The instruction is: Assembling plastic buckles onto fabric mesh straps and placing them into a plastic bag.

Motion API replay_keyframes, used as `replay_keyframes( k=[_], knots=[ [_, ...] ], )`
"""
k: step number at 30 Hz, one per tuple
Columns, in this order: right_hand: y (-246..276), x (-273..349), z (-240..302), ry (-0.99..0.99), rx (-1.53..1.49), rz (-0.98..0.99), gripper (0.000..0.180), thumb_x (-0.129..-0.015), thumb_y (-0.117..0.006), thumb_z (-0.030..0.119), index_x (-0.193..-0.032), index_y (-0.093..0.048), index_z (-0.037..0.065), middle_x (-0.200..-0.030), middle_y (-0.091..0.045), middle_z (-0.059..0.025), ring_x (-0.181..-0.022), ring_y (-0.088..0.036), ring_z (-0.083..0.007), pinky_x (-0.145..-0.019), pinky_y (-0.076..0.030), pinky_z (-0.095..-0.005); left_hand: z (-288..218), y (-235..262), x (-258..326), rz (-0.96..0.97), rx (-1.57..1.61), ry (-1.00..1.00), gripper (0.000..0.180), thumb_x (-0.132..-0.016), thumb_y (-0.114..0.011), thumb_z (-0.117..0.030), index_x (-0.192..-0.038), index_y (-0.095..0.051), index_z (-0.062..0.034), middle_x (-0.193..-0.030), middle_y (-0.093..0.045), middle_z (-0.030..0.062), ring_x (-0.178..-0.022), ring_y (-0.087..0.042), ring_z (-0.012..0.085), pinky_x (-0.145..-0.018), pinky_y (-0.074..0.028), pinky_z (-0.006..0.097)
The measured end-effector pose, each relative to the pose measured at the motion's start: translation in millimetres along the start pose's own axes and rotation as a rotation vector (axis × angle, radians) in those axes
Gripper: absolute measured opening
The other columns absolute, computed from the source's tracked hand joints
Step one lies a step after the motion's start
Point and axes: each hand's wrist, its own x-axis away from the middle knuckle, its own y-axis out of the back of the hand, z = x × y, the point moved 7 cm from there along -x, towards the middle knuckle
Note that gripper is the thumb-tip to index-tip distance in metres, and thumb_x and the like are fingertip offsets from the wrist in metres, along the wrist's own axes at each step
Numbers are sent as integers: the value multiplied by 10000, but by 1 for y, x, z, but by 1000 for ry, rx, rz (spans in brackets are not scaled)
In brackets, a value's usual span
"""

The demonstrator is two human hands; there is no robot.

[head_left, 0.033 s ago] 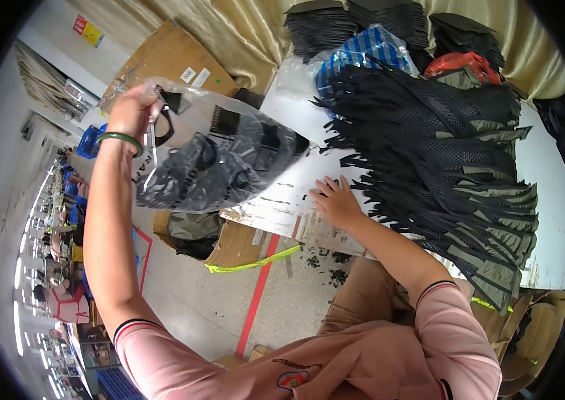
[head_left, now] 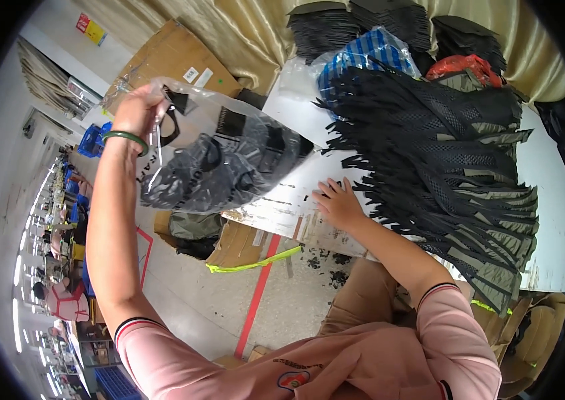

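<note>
My left hand is closed on the upper edge of a clear plastic bag and holds it up at the left. Black pieces show through the plastic; their exact kind is hard to make out. The bag's right tip hangs over the white, scuffed table. My right hand lies palm down near the table's front edge, fingers spread and nothing gripped. Just right of it spreads a large heap of black strap-like pieces with mesh parts and olive-green fabric ends.
Stacks of black flat pieces, a blue-striped plastic bag and a red bag sit at the back. Cardboard boxes stand left and below the table. Black scraps litter the floor near my legs.
My left hand and the clear bag have shifted very slightly right. My right hand stays on the table.
</note>
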Motion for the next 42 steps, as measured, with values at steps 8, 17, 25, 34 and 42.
replay_keyframes(
  k=[8,17,25,34,42],
  knots=[
    [31,-25,-15,-399,-874,-231,407,-850,-601,169,-1219,-482,43,-1298,-468,-148,-1259,-394,-280,-1036,-303,-421,2,-18,16,84,153,100,209,-886,-455,-29,-1020,-615,-16,-583,-512,-31,-444,-422,43,-401,-323,180],
    [40,-52,25,-414,-2061,118,388,-897,-563,244,-1232,-474,68,-1211,-556,-92,-1101,-546,-245,-905,-467,-443,4,16,9,127,-21,136,98,-897,-507,-80,-862,-586,-33,-602,-541,1,-452,-464,66,-417,-381,204],
    [-52,3,158,-844,-2299,495,518,-874,-603,363,-1256,-461,42,-1266,-517,-119,-1142,-514,-265,-952,-442,-408,-11,-57,-36,125,-807,-580,149,-850,-613,-210,-844,-642,-65,-677,-596,93,-612,-536,194,-577,-412,296],
    [10,0,180,-34,-1542,496,199,-901,-570,227,-964,-617,44,-883,-628,-48,-745,-587,-89,-656,-488,-251,108,-162,2,439,-919,-693,137,-748,-615,-71,-780,-663,-196,-885,-618,-39,-1018,-519,225,-1041,-165,585],
    [76,-43,-37,-580,-909,-339,494,-832,-639,360,-1164,-479,30,-888,-591,-97,-693,-558,-136,-643,-461,-268,127,-238,135,448,-127,-677,311,-727,-640,-11,-1019,-639,-116,-1276,-470,164,-1215,-421,319,-1054,-257,495]
  ],
)
